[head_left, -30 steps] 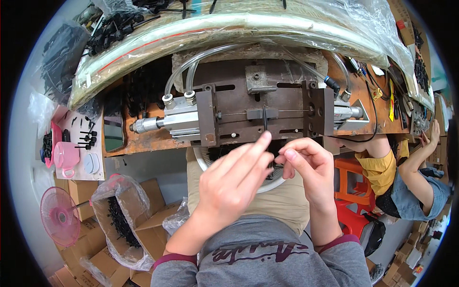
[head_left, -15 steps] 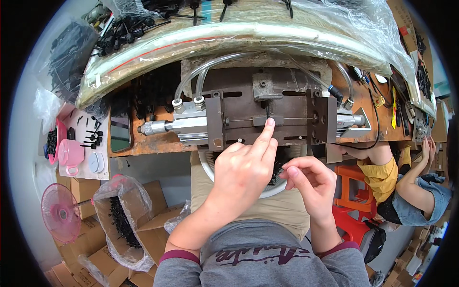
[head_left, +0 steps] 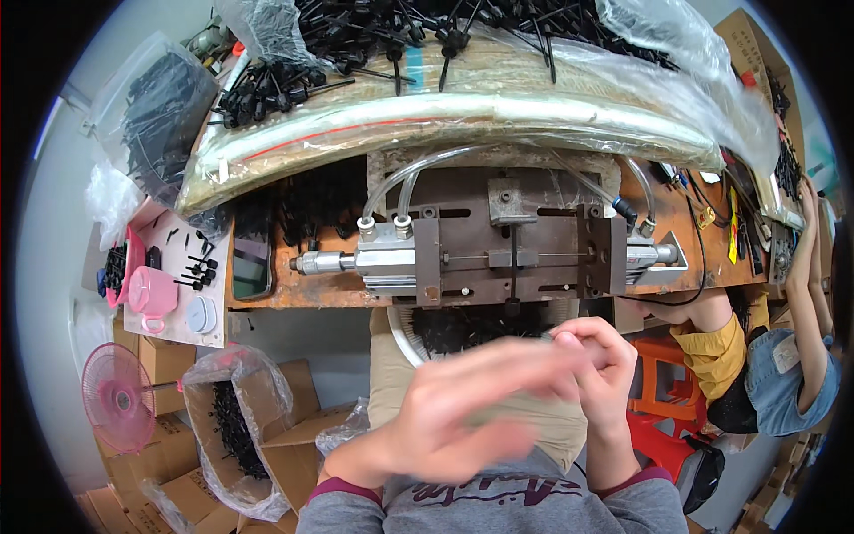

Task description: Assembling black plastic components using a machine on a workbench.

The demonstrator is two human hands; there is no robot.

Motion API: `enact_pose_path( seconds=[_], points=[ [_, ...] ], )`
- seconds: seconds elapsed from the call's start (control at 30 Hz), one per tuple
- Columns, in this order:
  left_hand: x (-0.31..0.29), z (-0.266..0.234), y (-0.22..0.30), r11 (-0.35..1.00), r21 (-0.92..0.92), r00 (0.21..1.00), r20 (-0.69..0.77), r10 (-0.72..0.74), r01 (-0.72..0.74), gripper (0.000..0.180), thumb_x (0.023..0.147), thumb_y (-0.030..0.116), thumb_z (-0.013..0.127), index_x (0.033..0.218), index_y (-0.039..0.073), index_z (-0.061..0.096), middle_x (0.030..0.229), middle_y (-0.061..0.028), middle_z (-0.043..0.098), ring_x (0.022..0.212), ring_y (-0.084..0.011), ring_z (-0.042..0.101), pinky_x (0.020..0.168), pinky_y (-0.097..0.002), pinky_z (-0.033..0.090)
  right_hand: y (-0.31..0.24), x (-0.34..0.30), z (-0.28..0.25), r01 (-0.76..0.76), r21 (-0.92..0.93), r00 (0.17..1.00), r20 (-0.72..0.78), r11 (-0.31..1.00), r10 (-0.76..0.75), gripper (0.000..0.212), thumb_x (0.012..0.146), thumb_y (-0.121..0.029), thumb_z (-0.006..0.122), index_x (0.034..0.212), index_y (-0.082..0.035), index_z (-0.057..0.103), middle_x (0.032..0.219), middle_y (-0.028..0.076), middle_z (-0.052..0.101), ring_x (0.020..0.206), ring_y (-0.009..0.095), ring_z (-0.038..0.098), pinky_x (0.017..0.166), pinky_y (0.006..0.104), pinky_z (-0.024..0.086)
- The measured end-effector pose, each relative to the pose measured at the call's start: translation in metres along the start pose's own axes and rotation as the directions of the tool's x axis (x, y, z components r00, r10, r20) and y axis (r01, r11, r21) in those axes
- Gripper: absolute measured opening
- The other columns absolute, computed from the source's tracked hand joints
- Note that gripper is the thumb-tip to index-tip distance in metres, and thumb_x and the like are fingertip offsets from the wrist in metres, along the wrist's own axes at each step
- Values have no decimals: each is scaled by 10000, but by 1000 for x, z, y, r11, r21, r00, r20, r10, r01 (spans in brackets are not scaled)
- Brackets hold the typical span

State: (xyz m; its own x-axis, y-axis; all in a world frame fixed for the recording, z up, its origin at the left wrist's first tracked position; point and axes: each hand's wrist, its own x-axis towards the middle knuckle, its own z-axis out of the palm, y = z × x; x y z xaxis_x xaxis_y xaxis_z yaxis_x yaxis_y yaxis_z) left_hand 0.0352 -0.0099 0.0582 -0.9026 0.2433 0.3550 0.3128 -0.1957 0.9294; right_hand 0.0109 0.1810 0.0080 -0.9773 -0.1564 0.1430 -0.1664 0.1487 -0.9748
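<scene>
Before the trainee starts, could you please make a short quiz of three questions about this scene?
1. Which of the person's two hands looks more blurred?
2. True or false: a white-rimmed container with black parts shows below the brown metal fixture in the picture.
3. What colour is the fan? A: white. B: pink. C: black.

Key: 1. The left hand. 2. True. 3. B.

A blurred left hand [head_left: 463, 405] partly covers the right hand [head_left: 610, 383], leaving any grip unreadable. Below the tabletop's [head_left: 338, 290] near edge, it also hides part of a white basin [head_left: 408, 342]. A plastic-wrapped bundle [head_left: 463, 111] conceals the far edge; heaped black parts [head_left: 360, 22] are cropped above.
</scene>
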Motion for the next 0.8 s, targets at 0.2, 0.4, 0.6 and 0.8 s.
enact_pose_path(
  seconds=[0.2,0.4,0.6,0.8],
  points=[
    [-12,13,41,839,-534,957,172,235,-110,413,954,300,566,1233,3,628,1109,-195,699,922,-305,704,975,-482,413,-5,1,10,-96,170,995,-21,981,101,82,928,-27,654,963,39,688,841,85,707,693,92,657,599,207,516],
    [-27,-19,51,899,-283,910,151,387,-335,444,1056,344,434,1213,-17,640,1001,-240,718,985,-390,705,1090,-587,354,-5,2,17,-78,149,996,62,986,69,75,922,-23,661,964,29,694,821,74,710,684,93,653,598,215,507],
    [-22,-22,31,872,-122,880,-42,473,-474,295,1004,247,557,1252,91,592,1103,-61,607,1055,-227,600,1043,-533,378,-1,1,16,-81,154,997,-2,985,83,80,923,-18,654,965,40,690,839,85,702,704,106,668,595,212,518],
    [-27,-32,34,694,503,815,35,579,-515,806,932,57,617,1581,198,161,1344,-92,576,1195,-312,550,1003,-572,388,-10,1,22,-71,173,997,38,982,65,74,919,-2,645,957,48,685,856,93,701,719,112,676,595,211,524]
  ],
)
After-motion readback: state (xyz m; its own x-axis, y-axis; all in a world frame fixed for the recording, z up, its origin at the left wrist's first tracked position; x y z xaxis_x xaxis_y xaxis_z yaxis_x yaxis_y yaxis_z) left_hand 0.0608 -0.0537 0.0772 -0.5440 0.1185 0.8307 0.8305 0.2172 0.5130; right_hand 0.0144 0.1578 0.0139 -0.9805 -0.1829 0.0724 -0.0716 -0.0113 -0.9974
